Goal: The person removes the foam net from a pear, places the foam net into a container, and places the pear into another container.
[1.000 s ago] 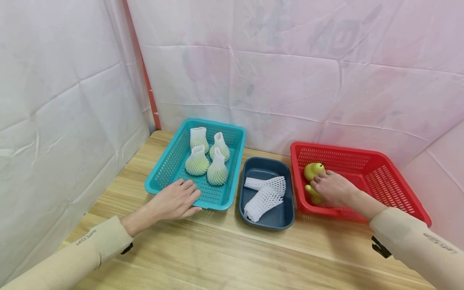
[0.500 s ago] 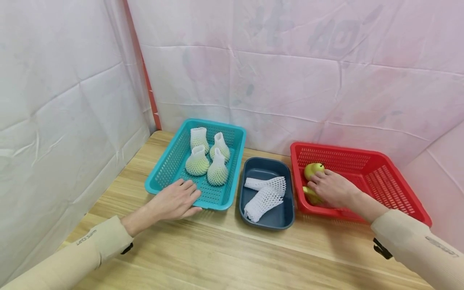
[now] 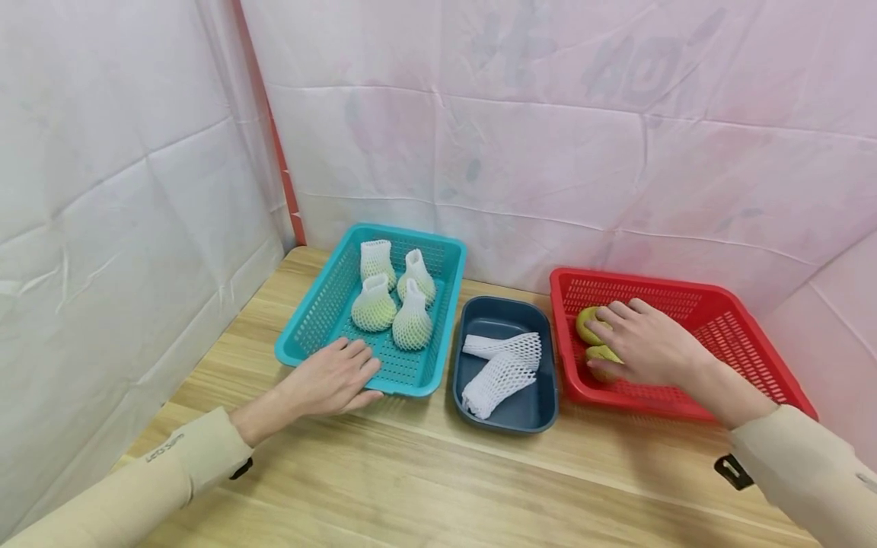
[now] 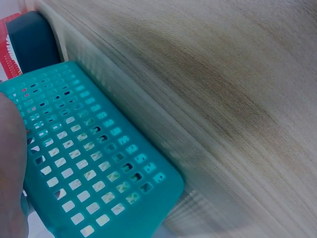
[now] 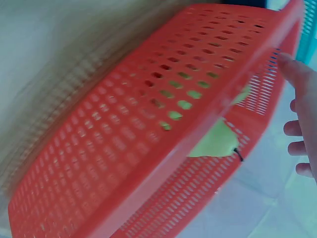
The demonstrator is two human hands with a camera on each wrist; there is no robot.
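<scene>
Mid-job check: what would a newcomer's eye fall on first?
Probably the red basket on the right, with the right hand over two pears. Then the teal basket on the left, holding four net-wrapped fruits, the left hand at its near rim. A dark tray of loose white nets sits between.

Place: a makeshift booth (image 3: 137,175), I'd say!
Sheets (image 3: 534,152): creased, hanging on three sides.
Table (image 3: 425,479): wood-grained, tucked between them.

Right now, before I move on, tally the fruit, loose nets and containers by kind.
Netted fruit, in the teal basket: 4
Bare pears visible in the red basket: 2
Loose white nets, in the dark blue tray: 2
Containers, those same three: 3
Total: 11
</scene>
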